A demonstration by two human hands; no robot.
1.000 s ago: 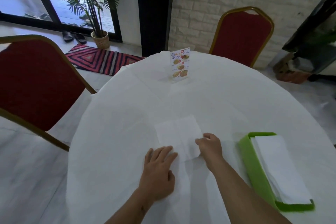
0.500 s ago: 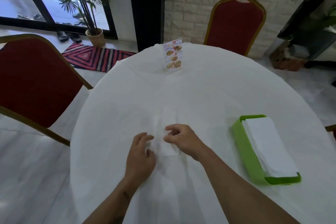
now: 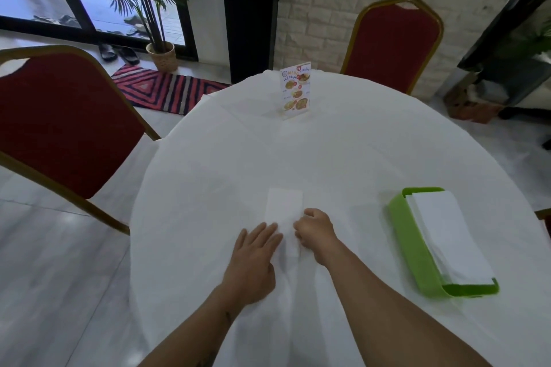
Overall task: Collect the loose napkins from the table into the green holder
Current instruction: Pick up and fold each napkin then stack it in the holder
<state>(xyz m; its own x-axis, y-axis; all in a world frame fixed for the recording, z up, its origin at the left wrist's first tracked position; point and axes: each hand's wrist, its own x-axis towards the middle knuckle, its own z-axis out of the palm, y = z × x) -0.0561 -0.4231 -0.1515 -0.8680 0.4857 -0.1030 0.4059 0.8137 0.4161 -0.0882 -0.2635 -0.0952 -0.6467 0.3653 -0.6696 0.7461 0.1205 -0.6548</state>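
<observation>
A white napkin (image 3: 283, 208), folded into a narrow strip, lies on the white tablecloth in front of me. My left hand (image 3: 253, 259) rests flat with spread fingers on the strip's near left edge. My right hand (image 3: 314, 228) is curled, with its fingertips pressing on the strip's right edge. The green holder (image 3: 408, 244) sits to the right, apart from both hands, with a stack of white napkins (image 3: 447, 235) lying in it.
The round table (image 3: 343, 152) carries a standing menu card (image 3: 295, 89) at its far side. Red chairs stand at the left (image 3: 59, 119) and at the back (image 3: 393, 45). A potted palm (image 3: 161, 53) and a striped rug (image 3: 167, 89) are on the floor beyond.
The napkin has gone from an open square to a folded narrow strip. Both hands have come together on it, the left one flattening onto its edge.
</observation>
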